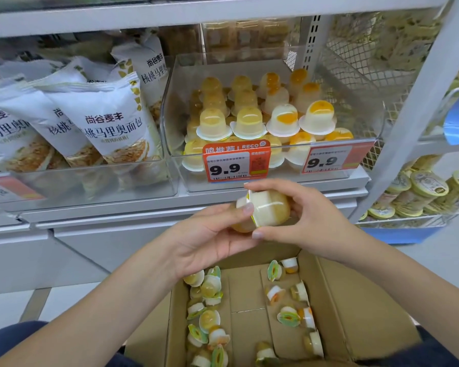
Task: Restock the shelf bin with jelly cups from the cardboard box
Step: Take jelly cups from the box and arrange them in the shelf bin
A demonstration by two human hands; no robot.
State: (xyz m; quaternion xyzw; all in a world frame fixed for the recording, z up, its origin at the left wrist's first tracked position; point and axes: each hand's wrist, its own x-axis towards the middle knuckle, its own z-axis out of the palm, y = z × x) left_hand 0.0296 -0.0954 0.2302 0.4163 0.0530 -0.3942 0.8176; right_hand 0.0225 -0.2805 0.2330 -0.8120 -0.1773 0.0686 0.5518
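Both hands' grip [252, 221] pinches two jelly cups [265, 211] above box [337, 300]

Both bare forearms reaching up from the lower corners of the frame and meeting near its centre. Left hand [210, 234] palm-up, thumb laid across the top, fingers cupped beneath. Right hand [305, 221] facing it from the right, index finger arched over, thumb tip below, remaining fingers curled behind, apparently pinching. Hands touching at the thumbs, wrists slightly bent.
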